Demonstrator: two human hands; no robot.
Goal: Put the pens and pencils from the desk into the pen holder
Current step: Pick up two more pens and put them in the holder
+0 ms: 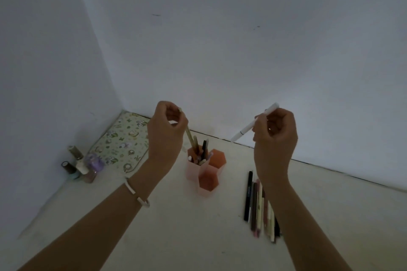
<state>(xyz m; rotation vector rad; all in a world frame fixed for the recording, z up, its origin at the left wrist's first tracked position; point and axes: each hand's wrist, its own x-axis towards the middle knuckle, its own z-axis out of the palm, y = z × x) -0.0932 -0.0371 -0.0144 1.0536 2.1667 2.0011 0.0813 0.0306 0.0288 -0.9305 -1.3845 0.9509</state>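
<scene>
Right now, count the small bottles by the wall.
4, clustered at the desk's left edge beside the patterned mat: a brown-capped one, a tall one, a white one and a purple one. More may hide behind them.

The left hand (165, 132) pinches a pale pencil (189, 136) by its top, its lower end down inside a rear cell of the pink hexagonal pen holder (206, 171), which already has several pens standing in it. The right hand (275, 138) holds a white pen (253, 123) tilted in the air above the surface (176, 226). A row of pens and pencils (261, 204) lies beside the right wrist, and small bottles (81, 165) stand in the left corner.
</scene>
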